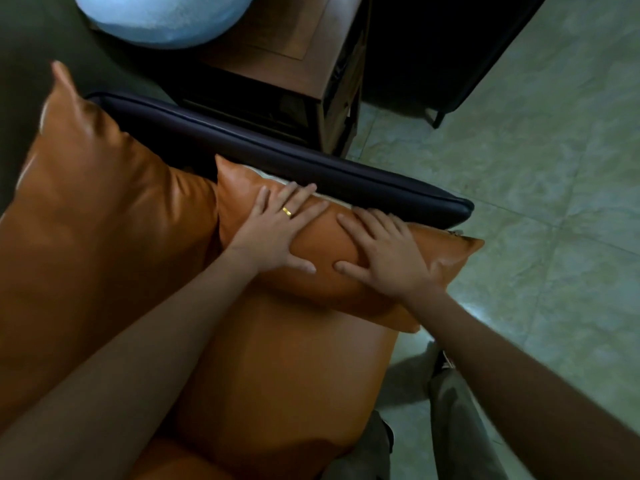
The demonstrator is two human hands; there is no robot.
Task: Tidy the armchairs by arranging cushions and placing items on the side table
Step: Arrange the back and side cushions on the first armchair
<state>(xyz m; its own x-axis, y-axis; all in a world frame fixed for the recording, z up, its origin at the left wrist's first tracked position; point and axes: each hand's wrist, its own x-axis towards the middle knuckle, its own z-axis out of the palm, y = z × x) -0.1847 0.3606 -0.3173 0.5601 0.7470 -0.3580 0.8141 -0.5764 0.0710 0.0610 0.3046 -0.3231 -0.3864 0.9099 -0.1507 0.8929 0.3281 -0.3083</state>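
A small orange leather cushion (322, 237) lies on the armchair's orange seat (284, 375), leaning against the dark armrest (311, 164). My left hand (277, 230), with a gold ring, presses flat on the cushion's left half with fingers spread. My right hand (384, 251) presses flat on its right half. A larger orange back cushion (104, 188) stands at the left against the chair's back. A wooden side table (294, 53) stands beyond the armrest, with a pale blue round object (162, 15) at its left edge.
Pale green floor tiles (536, 202) spread to the right. A second dark armchair (443, 46) stands past the side table at the upper right. My grey trouser legs (450, 427) are at the seat's front edge.
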